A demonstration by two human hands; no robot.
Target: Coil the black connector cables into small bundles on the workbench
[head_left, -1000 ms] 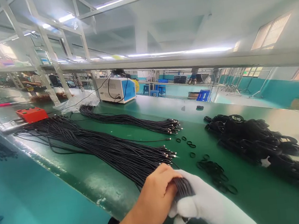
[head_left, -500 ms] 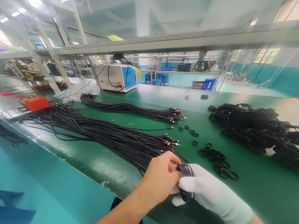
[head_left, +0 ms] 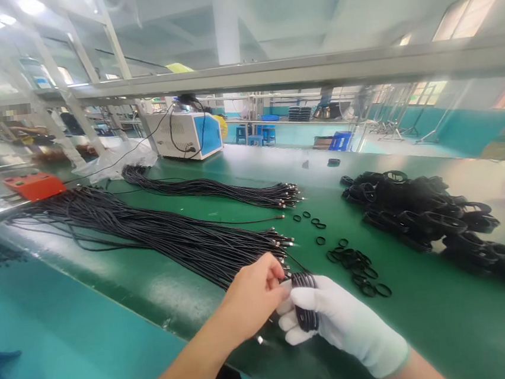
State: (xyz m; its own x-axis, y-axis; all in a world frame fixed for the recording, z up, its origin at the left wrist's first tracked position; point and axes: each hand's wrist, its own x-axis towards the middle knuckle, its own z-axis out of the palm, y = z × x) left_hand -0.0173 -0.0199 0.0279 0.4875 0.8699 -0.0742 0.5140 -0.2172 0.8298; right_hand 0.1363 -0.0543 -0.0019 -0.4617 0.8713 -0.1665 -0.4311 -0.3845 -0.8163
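My right hand [head_left: 336, 318], in a white glove, is wrapped round a small coil of black cable [head_left: 305, 309] held just above the green table [head_left: 426, 327]. My bare left hand [head_left: 253, 293] pinches the cable at the coil's upper left side. A loose cable end with a metal plug [head_left: 260, 339] hangs below my left hand. Right behind my hands lies a long bundle of straight black cables [head_left: 172, 242] with metal plugs at its near end.
Small black rubber bands [head_left: 353, 266] lie scattered to the right of my hands. A heap of coiled cables [head_left: 434, 219] sits further right. A second cable bundle [head_left: 217, 190], a white and blue machine [head_left: 185, 136] and an orange box [head_left: 35, 185] stand behind.
The view has tilted down and shifted. My left hand has gone from covering the coil to pinching it at the side; the coil now stands out in my gloved right hand.
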